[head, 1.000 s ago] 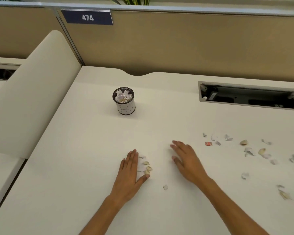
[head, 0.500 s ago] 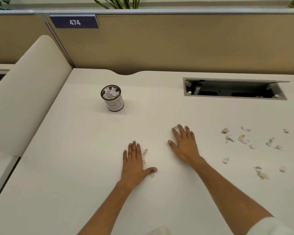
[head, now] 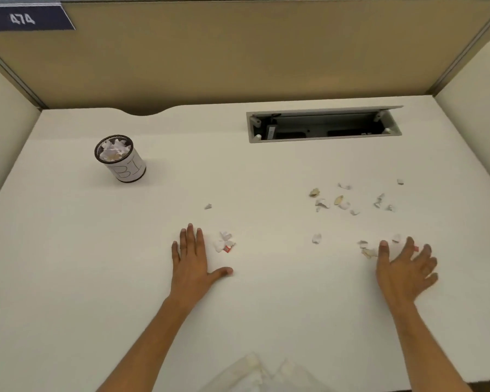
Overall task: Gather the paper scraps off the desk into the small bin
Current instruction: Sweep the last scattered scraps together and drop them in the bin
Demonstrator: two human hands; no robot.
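Observation:
The small bin point(head: 125, 165), a white-wrapped cylinder with a dark rim, stands at the desk's back left and holds crumpled paper. My left hand point(head: 194, 257) lies flat on the white desk point(head: 68, 250), fingers apart, with a small pile of scraps point(head: 224, 242) just right of its fingers. My right hand point(head: 405, 268) is spread flat further right, touching a few scraps point(head: 369, 251) at its fingertips. Several more scraps point(head: 343, 200) lie scattered behind it, and one lone scrap point(head: 208, 206) sits mid-desk.
An open grey cable tray point(head: 323, 124) is sunk into the desk at the back right. Tan partition walls point(head: 238, 52) close off the back, with cream side panels left and right. Something white, blurred, shows at the bottom edge point(head: 255, 372).
My right hand has swept away from the left one to the right, reaching the scattered scraps. The pile by my left hand now lies uncovered. The view shifted to the right.

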